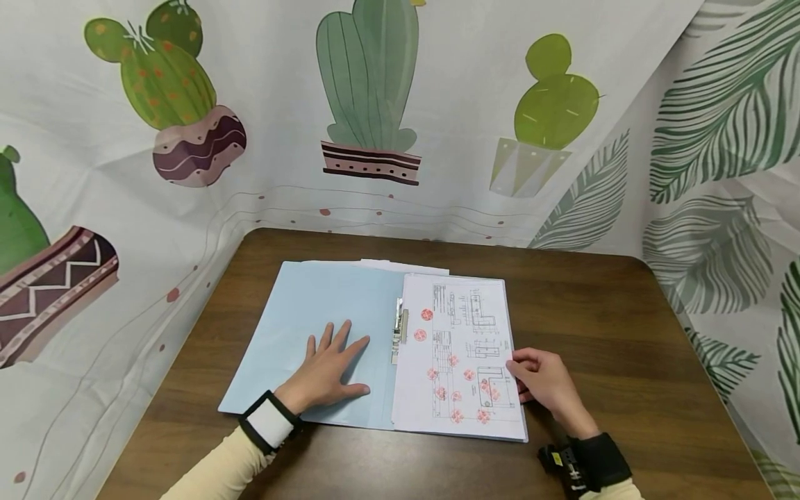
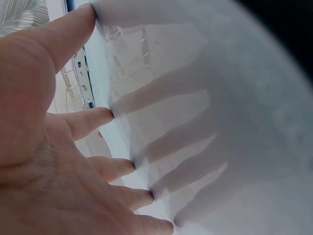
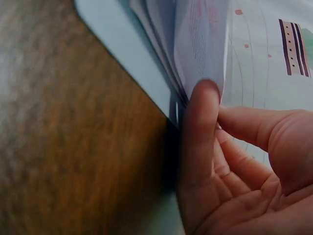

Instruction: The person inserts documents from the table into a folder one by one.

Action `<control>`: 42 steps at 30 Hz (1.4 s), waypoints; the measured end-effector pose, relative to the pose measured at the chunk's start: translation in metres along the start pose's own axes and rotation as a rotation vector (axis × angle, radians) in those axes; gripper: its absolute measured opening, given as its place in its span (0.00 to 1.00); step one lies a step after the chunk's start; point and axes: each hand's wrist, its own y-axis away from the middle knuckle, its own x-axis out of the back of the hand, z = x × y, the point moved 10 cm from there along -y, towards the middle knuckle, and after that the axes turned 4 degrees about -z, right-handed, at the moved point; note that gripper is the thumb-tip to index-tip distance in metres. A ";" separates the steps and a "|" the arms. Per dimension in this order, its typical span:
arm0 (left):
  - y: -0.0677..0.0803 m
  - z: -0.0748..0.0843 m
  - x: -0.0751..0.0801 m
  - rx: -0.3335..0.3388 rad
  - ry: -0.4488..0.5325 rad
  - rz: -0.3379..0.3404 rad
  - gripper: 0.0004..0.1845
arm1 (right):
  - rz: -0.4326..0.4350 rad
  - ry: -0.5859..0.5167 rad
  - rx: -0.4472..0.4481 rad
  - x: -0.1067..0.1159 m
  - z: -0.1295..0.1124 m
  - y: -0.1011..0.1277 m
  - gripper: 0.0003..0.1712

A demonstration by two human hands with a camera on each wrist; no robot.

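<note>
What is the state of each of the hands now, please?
Left hand: open, flat on the folder cover.
Right hand: pinching the pages at their right edge.

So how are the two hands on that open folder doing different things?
The left hand lies flat with fingers spread on the folder's bare blue cover; the right hand is curled, its thumb and fingers pinching the right edge of the printed pages. The left presses down on one plain surface, while the right lifts several sheets a little, as the right wrist view shows. Both touch the same open folder on the wooden table.
</note>
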 end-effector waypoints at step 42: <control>0.002 -0.002 0.000 0.001 0.031 0.014 0.48 | 0.064 0.314 0.106 0.027 -0.057 -0.034 0.21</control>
